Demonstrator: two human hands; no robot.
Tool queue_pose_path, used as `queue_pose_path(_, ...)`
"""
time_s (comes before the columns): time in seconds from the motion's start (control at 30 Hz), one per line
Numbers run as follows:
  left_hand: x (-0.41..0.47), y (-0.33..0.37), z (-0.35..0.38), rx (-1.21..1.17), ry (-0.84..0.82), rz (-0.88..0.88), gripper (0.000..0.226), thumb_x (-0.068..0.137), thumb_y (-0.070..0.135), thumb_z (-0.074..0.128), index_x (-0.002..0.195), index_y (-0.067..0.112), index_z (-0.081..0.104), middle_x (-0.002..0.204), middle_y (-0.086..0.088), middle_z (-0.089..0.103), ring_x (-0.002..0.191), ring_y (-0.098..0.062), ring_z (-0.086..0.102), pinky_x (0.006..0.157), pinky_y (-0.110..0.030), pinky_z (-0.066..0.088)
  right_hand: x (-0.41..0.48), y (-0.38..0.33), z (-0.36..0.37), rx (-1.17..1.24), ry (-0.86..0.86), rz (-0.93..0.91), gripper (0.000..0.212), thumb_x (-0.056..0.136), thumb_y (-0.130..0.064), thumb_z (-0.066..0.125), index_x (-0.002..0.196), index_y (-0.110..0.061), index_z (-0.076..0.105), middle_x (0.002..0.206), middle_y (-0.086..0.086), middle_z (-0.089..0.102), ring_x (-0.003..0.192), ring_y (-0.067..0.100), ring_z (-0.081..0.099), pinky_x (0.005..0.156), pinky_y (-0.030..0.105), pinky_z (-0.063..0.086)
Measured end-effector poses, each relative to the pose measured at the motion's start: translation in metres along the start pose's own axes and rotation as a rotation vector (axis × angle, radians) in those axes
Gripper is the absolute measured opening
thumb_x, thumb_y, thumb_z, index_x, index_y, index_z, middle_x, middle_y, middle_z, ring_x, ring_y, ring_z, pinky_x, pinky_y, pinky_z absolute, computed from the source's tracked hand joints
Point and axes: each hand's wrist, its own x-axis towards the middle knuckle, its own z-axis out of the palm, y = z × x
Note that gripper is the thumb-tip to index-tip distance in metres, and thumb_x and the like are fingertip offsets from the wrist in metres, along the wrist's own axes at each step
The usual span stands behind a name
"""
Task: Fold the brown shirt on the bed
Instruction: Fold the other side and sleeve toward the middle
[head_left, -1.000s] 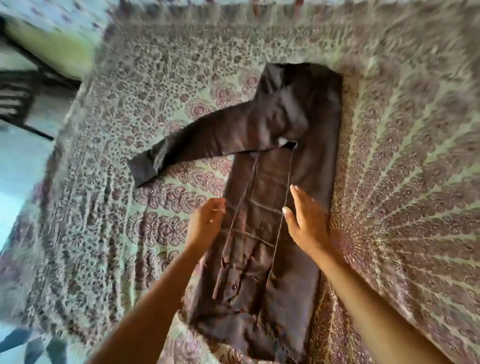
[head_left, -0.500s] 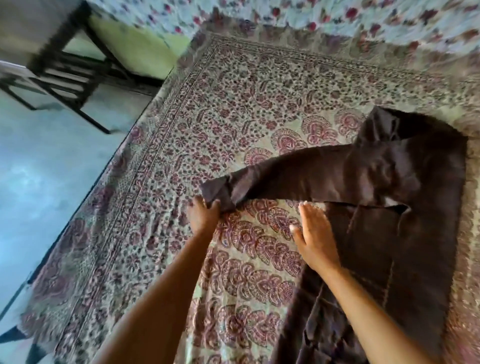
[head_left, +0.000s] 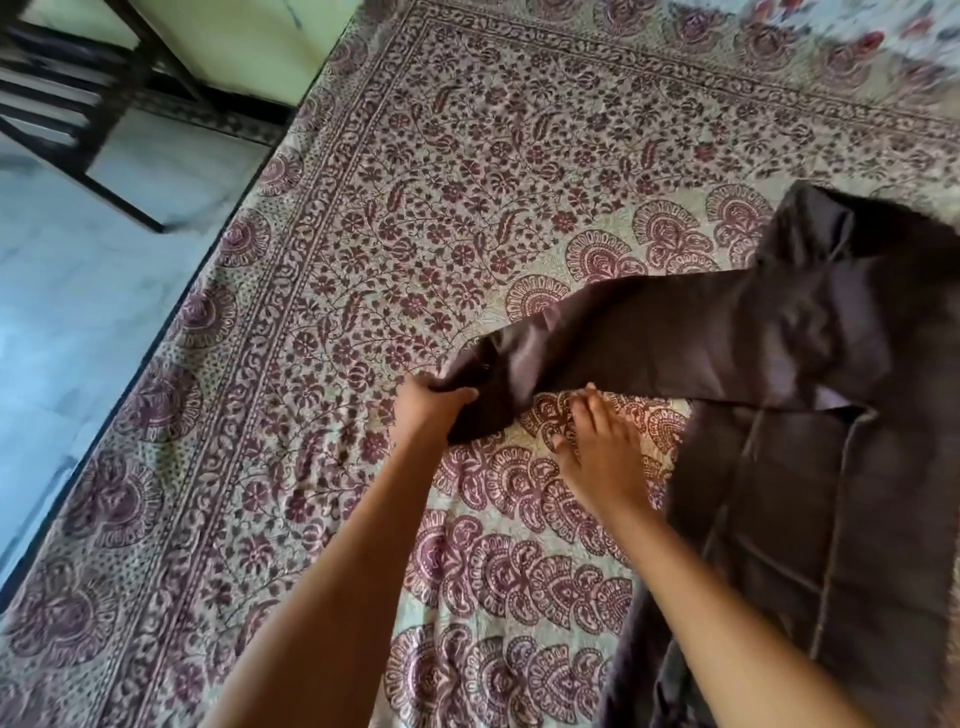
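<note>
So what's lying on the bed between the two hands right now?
Head view: only bare patterned bedspread. The left hand grips the brown shirt's sleeve cuff; the right hand is flat beside it.

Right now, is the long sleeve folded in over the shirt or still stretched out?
Stretched out. The sleeve reaches sideways across the bedspread, away from the brown shirt; the left hand grips its cuff.

We see a plain dark brown shirt (head_left: 779, 338) at right. The bedspread (head_left: 415, 208) beneath shows maroon florals on pale green.
</note>
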Motion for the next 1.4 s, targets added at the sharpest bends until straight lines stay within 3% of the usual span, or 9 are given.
queue_pose_path(0.17,-0.045,0.025,0.005,-0.331,-0.036,0.239,0.029,0.082,0.005,0.063,0.105,0.021,0.055,0.098,-0.004,0.064,0.09,-0.019,0.063,0.083,-0.036,0.054,-0.003,0.021,-0.019,0.444,0.017,0.024,0.051,0.1,-0.031,0.033,0.146,-0.012,0.023,0.155,0.005,0.019,0.143,0.015,0.015,0.115,0.032,0.016)
queue_pose_path(0.37,-0.162,0.077,0.066,-0.161,-0.338,0.612,0.024,0.08,0.007,0.066,0.099,0.019,0.059,0.088,-0.003,0.068,0.072,-0.009,0.066,0.07,-0.031,0.059,-0.05,0.085,-0.077,1.31,0.08,0.431,0.041,0.1,-0.032,0.032,0.135,-0.013,0.043,0.137,0.01,0.049,0.126,0.027,0.045,0.096,0.027,0.034)
queue_pose_path(0.53,-0.285,0.075,0.126,0.443,-0.706,0.98,0.033,0.071,0.026,0.056,0.097,0.008,0.065,0.089,-0.011,0.07,0.079,-0.016,0.063,0.067,-0.036,0.052,-0.126,0.187,-0.13,2.008,-0.007,0.463,0.062,0.091,-0.06,0.027,0.1,-0.017,0.071,0.102,0.008,0.069,0.09,0.021,0.065,0.09,0.039,0.05)
queue_pose_path(0.63,-0.338,0.043,0.163,0.959,-0.783,1.188,0.045,0.078,0.03,0.05,0.123,0.028,0.053,0.118,-0.007,0.062,0.106,-0.026,0.057,0.083,-0.036,0.049,-0.161,0.241,-0.137,1.949,-0.085,0.583,0.069,0.089,-0.064,0.03,0.124,-0.012,0.057,0.123,0.014,0.06,0.106,0.027,0.061,0.075,0.037,0.053)
queue_pose_path(0.77,-0.369,-0.007,0.191,1.321,-0.869,1.066,0.045,0.087,0.016,0.048,0.13,0.026,0.046,0.125,-0.013,0.056,0.113,-0.036,0.053,0.086,-0.04,0.045,-0.196,0.283,-0.095,1.492,-0.138,0.635,0.054,0.088,-0.04,0.056,0.136,-0.02,0.041,0.134,0.006,0.049,0.12,0.027,0.048,0.094,0.039,0.043)
queue_pose_path(0.87,-0.358,-0.049,0.196,1.329,-0.982,0.887,0.046,0.082,0.03,0.045,0.128,0.029,0.052,0.127,-0.007,0.058,0.115,-0.031,0.054,0.088,-0.036,0.045,-0.217,0.285,-0.059,1.474,-0.07,0.744,0.044,0.088,-0.007,0.058,0.13,-0.008,0.048,0.108,0.01,0.057,0.099,0.024,0.053,0.07,0.026,0.044)
queue_pose_path(1.0,-0.332,-0.099,0.187,1.294,-1.096,0.618,0.08,0.063,0.071,0.032,0.132,0.036,0.049,0.131,0.004,0.058,0.119,-0.016,0.053,0.098,-0.026,0.038,-0.228,0.276,-0.012,1.293,-0.035,0.816,0.05,0.077,-0.01,0.072,0.123,-0.008,0.053,0.082,0.003,0.057,0.083,0.018,0.055,0.059,0.024,0.041)
queue_pose_path(1.2,-0.316,-0.129,0.188,0.836,-0.437,0.368,0.022,0.087,0.037,0.058,0.102,0.023,0.063,0.102,-0.005,0.071,0.099,-0.026,0.064,0.078,-0.032,0.05,-0.25,0.263,0.012,1.188,0.067,0.813,0.034,0.077,-0.009,0.072,0.108,0.002,0.062,0.089,0.003,0.058,0.084,0.017,0.054,0.079,0.032,0.045)
queue_pose_path(1.4,-0.318,-0.139,0.206,0.704,-0.424,0.129,0.041,0.079,0.035,0.071,0.111,0.014,0.056,0.099,-0.007,0.069,0.103,-0.025,0.061,0.075,-0.029,0.042,-0.27,0.263,0.027,1.255,-0.015,0.776,0.02,0.078,-0.013,0.072,0.064,-0.02,0.061,0.063,-0.011,0.061,0.07,0.015,0.058,0.064,0.021,0.045)
